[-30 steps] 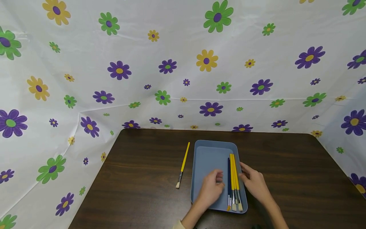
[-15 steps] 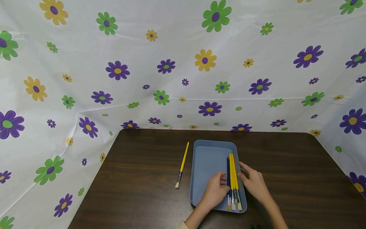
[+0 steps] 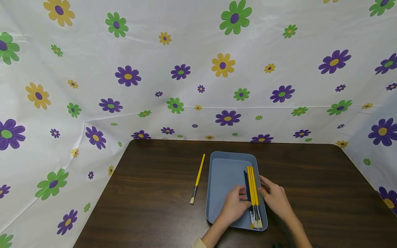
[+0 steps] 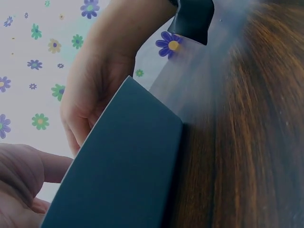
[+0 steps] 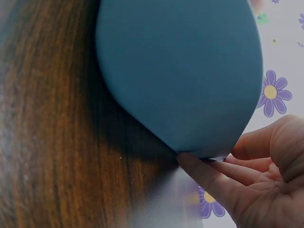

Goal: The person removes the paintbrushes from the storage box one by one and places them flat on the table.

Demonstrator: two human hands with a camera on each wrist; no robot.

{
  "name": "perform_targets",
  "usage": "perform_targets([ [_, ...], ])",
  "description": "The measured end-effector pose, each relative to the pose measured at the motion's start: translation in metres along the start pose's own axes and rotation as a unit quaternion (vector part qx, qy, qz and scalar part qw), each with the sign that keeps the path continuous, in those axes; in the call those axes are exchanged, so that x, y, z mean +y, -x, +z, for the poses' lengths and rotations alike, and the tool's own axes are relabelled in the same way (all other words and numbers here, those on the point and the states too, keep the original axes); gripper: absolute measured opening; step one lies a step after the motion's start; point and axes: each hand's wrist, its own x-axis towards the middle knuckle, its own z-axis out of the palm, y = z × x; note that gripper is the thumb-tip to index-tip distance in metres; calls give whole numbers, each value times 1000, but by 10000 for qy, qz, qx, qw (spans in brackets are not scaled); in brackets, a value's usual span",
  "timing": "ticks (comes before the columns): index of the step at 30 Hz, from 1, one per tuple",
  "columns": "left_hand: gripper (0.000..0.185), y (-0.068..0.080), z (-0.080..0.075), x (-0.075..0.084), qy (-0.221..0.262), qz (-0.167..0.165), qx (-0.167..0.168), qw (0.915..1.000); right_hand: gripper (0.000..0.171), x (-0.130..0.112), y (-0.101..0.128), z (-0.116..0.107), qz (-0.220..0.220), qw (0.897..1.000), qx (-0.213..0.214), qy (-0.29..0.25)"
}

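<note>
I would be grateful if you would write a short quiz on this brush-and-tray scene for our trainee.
1. Multiple choice: what colour is the handle of the lone brush lying left of the tray?
A) red B) yellow C) green

2. True or false: the brushes in the tray lie with their bristles at its far end.

3. Short answer: which hand reaches inside the tray, beside the dark blue handles?

Key:
1. B, yellow.
2. False; the bristles are at the near end.
3. The left hand; the right hand is at the tray's right side.
</note>
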Motion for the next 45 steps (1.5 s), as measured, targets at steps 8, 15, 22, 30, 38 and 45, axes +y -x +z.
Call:
perform_targets([
  [8, 49, -2, 5, 3, 109, -157, -63, 9998, 47, -1, -2, -1, 67, 10000, -56, 23],
  [15, 50, -1, 6, 4, 108, -165, -96, 9998, 47, -2, -1, -2, 63, 10000, -15, 61],
  [22, 54, -2, 11, 6, -99, -240, -10, 9997, 47, -2, -1, -1, 133, 9999, -5, 38],
  [30, 61, -5, 17, 10, -484, -292, 101, 9984, 48, -3, -2, 0, 242, 9997, -70, 16],
  [38, 63, -5, 21, 11, -715, -194, 107, 9972, 47, -3, -2, -1, 183, 9998, -68, 25],
  [45, 63, -7, 24, 11, -852, -241, 151, 9960, 47, -3, -3, -1, 191, 9998, -53, 67],
])
